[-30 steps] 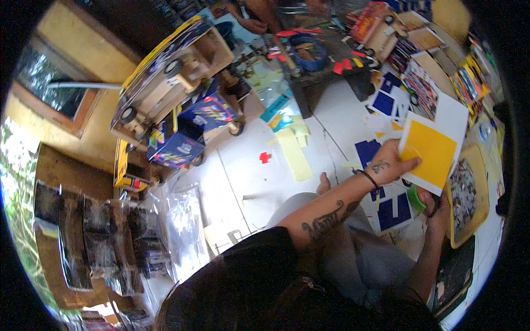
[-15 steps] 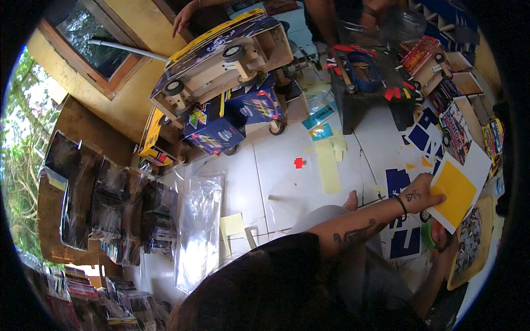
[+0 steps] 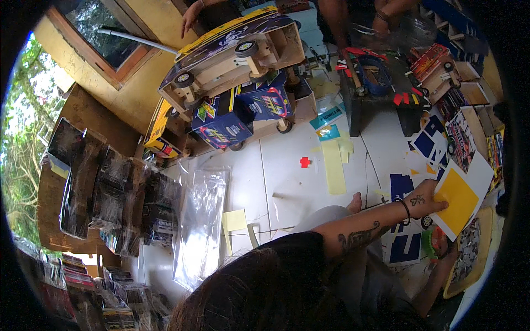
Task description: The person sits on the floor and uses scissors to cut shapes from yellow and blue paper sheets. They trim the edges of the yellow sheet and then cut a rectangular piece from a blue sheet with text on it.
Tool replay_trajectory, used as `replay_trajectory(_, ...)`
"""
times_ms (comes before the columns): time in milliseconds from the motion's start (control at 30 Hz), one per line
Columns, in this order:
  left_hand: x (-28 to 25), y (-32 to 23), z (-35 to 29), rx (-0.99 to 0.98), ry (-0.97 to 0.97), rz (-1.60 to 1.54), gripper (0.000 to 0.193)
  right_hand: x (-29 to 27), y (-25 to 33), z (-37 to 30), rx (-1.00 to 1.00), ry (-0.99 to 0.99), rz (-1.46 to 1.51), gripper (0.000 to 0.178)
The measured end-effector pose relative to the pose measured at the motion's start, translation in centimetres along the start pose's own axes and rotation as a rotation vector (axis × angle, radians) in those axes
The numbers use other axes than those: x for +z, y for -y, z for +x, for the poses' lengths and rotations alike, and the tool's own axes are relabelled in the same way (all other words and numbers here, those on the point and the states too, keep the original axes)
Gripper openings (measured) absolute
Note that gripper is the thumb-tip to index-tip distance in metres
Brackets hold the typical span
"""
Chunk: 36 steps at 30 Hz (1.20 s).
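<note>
My left hand (image 3: 424,201) pinches a white-backed sheet (image 3: 462,199) with a yellow panel on it, thumb on top, tilted up at the right. Just below the sheet, my right hand (image 3: 446,251) closes round a green ring-shaped thing (image 3: 428,243); whether it is a scissors handle cannot be made out. The sheet partly covers that hand's fingers. Blue cut pieces on white sheets (image 3: 406,248) lie beneath my left forearm. A small toy wheel (image 3: 426,222) shows between my hands.
A yellow tray (image 3: 485,234) of small grey parts stands at the right. Toy trucks (image 3: 237,60) are stacked ahead. Another person's hands (image 3: 381,22) are over a dark stool (image 3: 353,105) with a blue bowl (image 3: 375,83). Wrapped packages (image 3: 110,193) and plastic sheets (image 3: 201,220) lie left.
The view has shifted slightly, so the surroundings sit a little farther right. Both hands keep their holds, and the sheet stays at nearly the same tilt.
</note>
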<state>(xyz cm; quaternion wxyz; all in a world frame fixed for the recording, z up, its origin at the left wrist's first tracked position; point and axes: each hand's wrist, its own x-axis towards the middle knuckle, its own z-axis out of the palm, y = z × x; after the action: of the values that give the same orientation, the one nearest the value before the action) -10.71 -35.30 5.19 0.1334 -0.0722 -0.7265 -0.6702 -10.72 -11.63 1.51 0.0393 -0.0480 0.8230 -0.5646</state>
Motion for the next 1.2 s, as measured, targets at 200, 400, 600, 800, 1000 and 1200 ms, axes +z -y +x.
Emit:
replay_trajectory(200,-0.2,-0.7,0.0,0.041,-0.011,-0.04,0.033,0.5,1.5,-0.3,0.036,-0.011,0.047,0.046)
replay_trajectory(400,-0.9,-1.8,-0.1,0.044,0.044,-0.127,0.028,1.6,5.0,-1.6,0.131,-0.022,0.046,0.039)
replay_trajectory(600,-1.2,-2.1,-0.3,0.044,0.043,-0.143,0.027,1.0,3.9,-1.0,0.138,-0.012,-0.151,0.042)
replay_trajectory(800,-1.1,-1.9,-0.1,0.076,0.046,-0.128,0.027,0.6,2.8,-0.9,0.099,-0.001,-0.062,0.042)
replay_trajectory(1000,-0.5,0.5,0.4,0.065,0.063,-0.091,0.032,-0.6,-1.6,1.7,0.13,0.098,0.269,0.04)
replay_trajectory(1200,0.0,4.8,-1.5,-0.034,-0.095,0.032,0.039,0.3,-5.5,1.7,0.09,0.291,0.138,0.036)
